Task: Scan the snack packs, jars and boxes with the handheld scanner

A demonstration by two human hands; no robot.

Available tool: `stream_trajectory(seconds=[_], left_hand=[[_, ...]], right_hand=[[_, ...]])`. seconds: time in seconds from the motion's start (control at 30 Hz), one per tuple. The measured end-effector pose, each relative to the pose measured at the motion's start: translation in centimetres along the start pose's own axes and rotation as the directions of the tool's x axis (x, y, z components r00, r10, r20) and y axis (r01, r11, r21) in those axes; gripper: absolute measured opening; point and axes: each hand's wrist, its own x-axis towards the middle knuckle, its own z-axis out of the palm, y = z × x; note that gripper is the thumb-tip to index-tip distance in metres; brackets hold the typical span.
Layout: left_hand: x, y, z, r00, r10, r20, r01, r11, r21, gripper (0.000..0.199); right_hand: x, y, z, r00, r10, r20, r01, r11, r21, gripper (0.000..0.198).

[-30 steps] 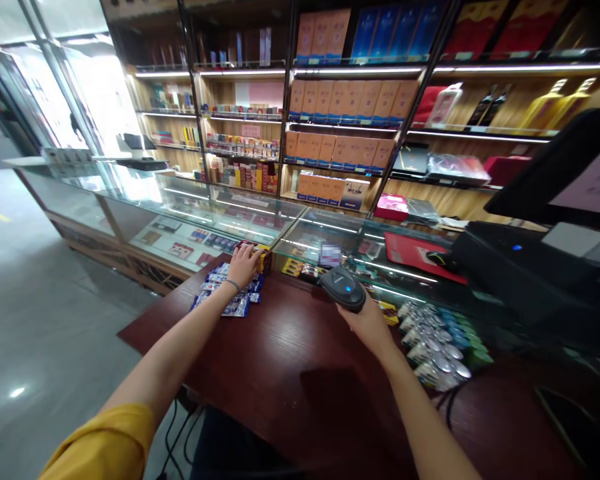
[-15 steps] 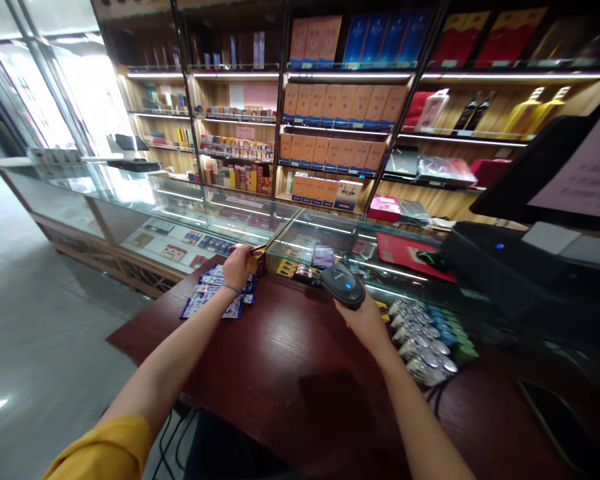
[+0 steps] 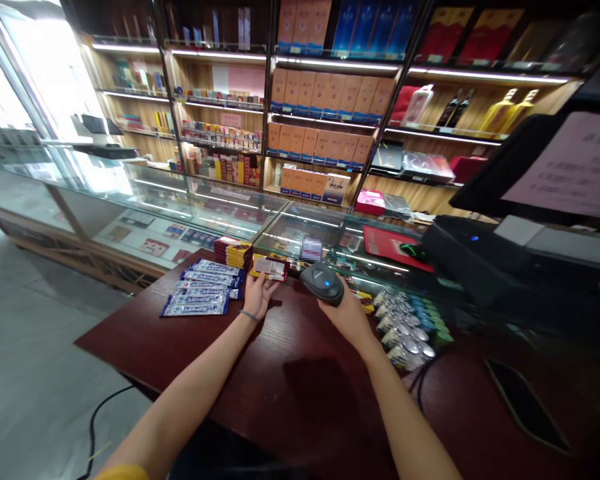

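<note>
My left hand is closed on a flat red-and-yellow packet, raised with a pale panel facing me; its contents do not show. My right hand is wrapped round a black barcode scanner with a lit blue light, its head pointing left towards the packet but apart from it. To the left of my left hand stands a stack of red-and-yellow packets. In front of that stack, several blue-and-white wrapped packets lie overlapping on the dark wooden table.
Silver-topped cans stand in rows right of my right hand. Beyond the table runs a glass display counter with a red mat. A monitor looms at right, and a phone lies on the table.
My left hand has moved right from the stack with a packet, turning it towards the scanner. My right hand keeps hold of the scanner. The view has shifted right and slightly down.
</note>
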Motion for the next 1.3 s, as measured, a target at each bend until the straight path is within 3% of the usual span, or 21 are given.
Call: stream_trajectory(seconds=[0.17, 0.3, 0.6, 0.83, 0.93, 1.13, 1.3], left_hand=[[0.1, -0.3, -1.0, 0.996, -0.077, -0.047, 0.074, 0.995, -0.060, 0.027], [0.3, -0.5, -1.3, 0.990, -0.104, -0.096, 0.097, 0.992, -0.076, 0.023], [0.2, -0.8, -1.2, 0.994, -0.098, -0.057, 0.092, 0.992, -0.091, 0.026], [0.3, -0.9, -1.4, 0.993, -0.102, -0.068, 0.097, 0.993, -0.065, 0.026], [0.3, -0.5, -1.2, 0.996, -0.079, -0.039, 0.077, 0.997, -0.031, 0.030], [0.2, 0.5, 0.7, 0.995, 0.054, 0.079, -0.065, 0.988, 0.137, 0.045], [0.5, -0.1, 3.6, 0.988, 0.071, 0.138, -0.112, 0.944, 0.311, 0.035]], right_hand=[[-0.3, -1.2, 0.9, 0.974, 0.150, 0.167, -0.115, 0.972, -0.204, 0.049], [-0.4, -1.4, 1.8, 0.952, 0.194, 0.236, -0.111, 0.939, -0.326, 0.059], [-0.5, -1.5, 2.4, 0.938, 0.196, 0.287, -0.081, 0.926, -0.368, 0.038], [-0.4, -1.2, 2.1, 0.947, 0.214, 0.241, -0.118, 0.927, -0.357, 0.050], [-0.1, -0.9, 1.1, 0.958, 0.201, 0.203, -0.139, 0.949, -0.283, 0.046], [0.7, 0.6, -2.5, 0.988, 0.146, 0.043, -0.141, 0.985, -0.103, 0.045], [0.7, 0.9, -6.1, 0.984, 0.163, -0.065, -0.162, 0.987, 0.022, 0.045]])
